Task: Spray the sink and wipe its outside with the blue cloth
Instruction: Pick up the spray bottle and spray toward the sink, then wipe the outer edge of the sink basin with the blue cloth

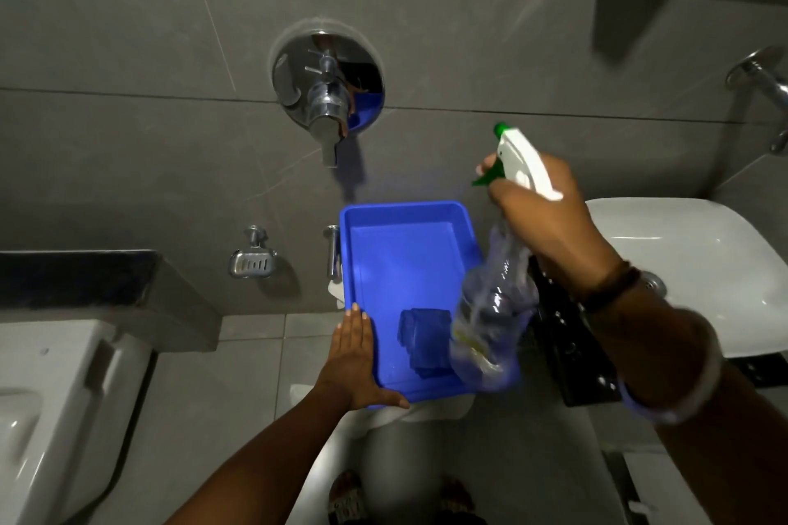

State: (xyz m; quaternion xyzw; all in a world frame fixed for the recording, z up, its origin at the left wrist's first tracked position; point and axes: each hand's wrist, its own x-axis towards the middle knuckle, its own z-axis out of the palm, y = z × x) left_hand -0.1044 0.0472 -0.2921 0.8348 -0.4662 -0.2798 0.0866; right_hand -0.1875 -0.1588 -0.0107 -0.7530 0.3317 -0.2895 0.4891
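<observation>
My right hand grips a clear spray bottle by its neck, with the white and green trigger head pointing up and left. The bottle hangs blurred over the right edge of a blue tray. Inside the tray, near its front, lies the folded blue cloth. My left hand rests flat along the tray's left front rim, holding it. The white sink stands at the right, partly hidden behind my right forearm.
A chrome mixer valve sits on the grey tiled wall above the tray. A soap holder hangs lower left. A white toilet is at the left, a tap at the far right. My sandalled feet show below.
</observation>
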